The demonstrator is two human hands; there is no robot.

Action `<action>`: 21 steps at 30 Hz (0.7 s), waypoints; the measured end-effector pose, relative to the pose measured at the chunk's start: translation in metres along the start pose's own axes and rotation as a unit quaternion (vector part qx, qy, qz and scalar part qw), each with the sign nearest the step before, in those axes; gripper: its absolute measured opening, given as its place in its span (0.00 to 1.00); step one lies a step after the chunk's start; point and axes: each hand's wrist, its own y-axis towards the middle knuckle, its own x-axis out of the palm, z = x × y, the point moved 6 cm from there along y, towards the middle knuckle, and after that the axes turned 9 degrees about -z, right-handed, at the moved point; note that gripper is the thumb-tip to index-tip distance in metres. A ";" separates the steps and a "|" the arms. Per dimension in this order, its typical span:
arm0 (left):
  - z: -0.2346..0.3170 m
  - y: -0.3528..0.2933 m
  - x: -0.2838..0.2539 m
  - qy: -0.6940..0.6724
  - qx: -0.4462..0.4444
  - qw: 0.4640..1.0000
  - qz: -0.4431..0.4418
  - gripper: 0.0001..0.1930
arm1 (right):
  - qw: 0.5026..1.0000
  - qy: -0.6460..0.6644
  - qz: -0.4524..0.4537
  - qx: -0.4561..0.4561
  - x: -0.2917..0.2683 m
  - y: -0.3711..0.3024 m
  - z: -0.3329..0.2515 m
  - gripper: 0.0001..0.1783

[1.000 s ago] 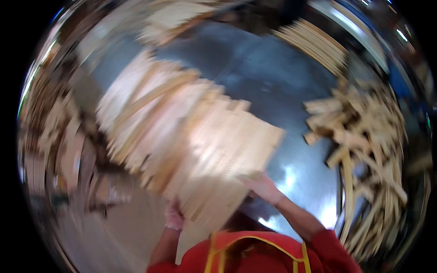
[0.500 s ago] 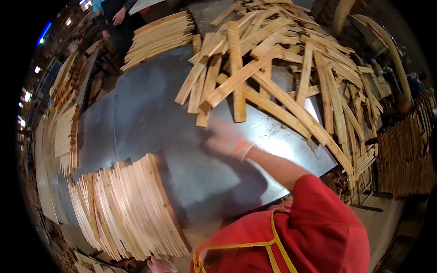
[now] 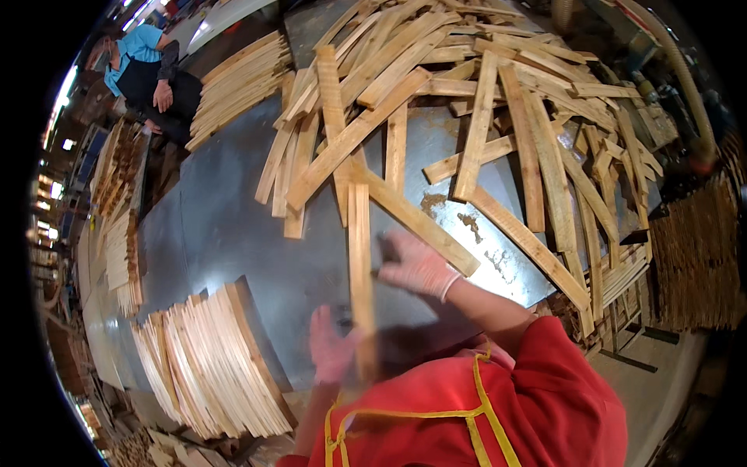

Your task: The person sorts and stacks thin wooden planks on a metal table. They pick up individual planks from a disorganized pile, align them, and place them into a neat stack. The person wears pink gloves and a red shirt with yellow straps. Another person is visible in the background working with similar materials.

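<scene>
A narrow wooden board (image 3: 359, 261) lies lengthwise between my hands, its near end blurred by motion. On its left is my gloved left hand (image 3: 331, 346), slightly smeared, fingers up and thumb apart, close against the board's near part; whether it touches is unclear. My gloved right hand (image 3: 416, 266) is open to the right of the board, fingers apart over the metal tabletop (image 3: 233, 202). Another board (image 3: 420, 222) slants just beyond the right hand. Farther off spreads a loose, crisscrossed pile of boards (image 3: 459, 66). At the near left, a tight row of boards (image 3: 214, 358) stands on edge.
Behind the table's far left, another person (image 3: 152, 74) in a blue shirt stands beside a stack of boards (image 3: 241, 82). More stacked wood (image 3: 117, 226) lines the left side. Dark stacked pieces (image 3: 692, 265) and a hose (image 3: 685, 86) are at the right.
My left hand has come up from the lower edge to beside the board. My right hand has shifted right, and a board now lies between the hands. The view has turned somewhat.
</scene>
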 end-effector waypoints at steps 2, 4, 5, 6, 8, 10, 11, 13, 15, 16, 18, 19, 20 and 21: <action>0.035 0.020 0.007 0.053 -0.052 0.994 -0.081 0.54 | 0.961 0.004 0.261 0.090 -0.043 0.022 0.078 0.31; 0.035 0.033 0.020 0.139 -0.080 0.980 -0.115 0.54 | 0.912 0.020 0.391 0.123 -0.110 0.025 0.137 0.33; 0.038 0.044 0.020 0.130 -0.079 0.981 -0.124 0.53 | 0.885 -0.019 0.425 0.190 -0.126 0.032 0.183 0.39; 0.033 0.048 0.020 0.117 -0.092 0.980 -0.134 0.52 | 0.882 -0.041 0.412 0.225 -0.131 0.039 0.193 0.44; 0.020 0.044 0.026 0.070 -0.076 0.985 -0.139 0.48 | 0.885 -0.028 0.406 0.225 -0.126 0.042 0.195 0.45; 0.008 0.038 0.025 0.007 -0.026 0.992 -0.121 0.42 | 0.894 0.052 0.394 0.207 -0.117 0.042 0.187 0.43; 0.000 0.031 0.025 -0.125 -0.032 0.984 -0.123 0.39 | 0.900 0.167 0.379 0.136 -0.100 0.036 0.176 0.43; -0.018 0.007 0.031 -0.388 -0.041 0.913 -0.117 0.34 | 0.892 0.314 0.324 0.015 -0.036 0.008 0.140 0.45; -0.022 -0.010 0.014 -0.484 -0.053 0.866 -0.116 0.31 | 0.858 0.469 0.208 -0.016 0.042 -0.037 0.079 0.51; -0.016 -0.011 0.004 -0.528 -0.048 0.840 -0.118 0.29 | 0.860 0.475 0.186 -0.033 0.086 -0.052 0.072 0.58; -0.037 -0.010 0.012 -0.608 -0.060 0.786 -0.093 0.32 | 0.840 0.536 0.079 -0.028 0.178 -0.075 0.046 0.63; -0.048 -0.010 0.015 -0.644 -0.068 0.757 -0.082 0.33 | 0.872 0.488 0.034 -0.028 0.208 -0.085 0.020 0.65; -0.046 -0.008 0.007 -0.612 -0.070 0.785 -0.068 0.35 | 0.845 0.534 0.002 -0.033 0.255 -0.087 0.017 0.67; -0.042 -0.005 0.001 -0.580 -0.075 0.809 -0.054 0.37 | 0.922 0.384 -0.045 0.015 0.275 -0.089 0.001 0.65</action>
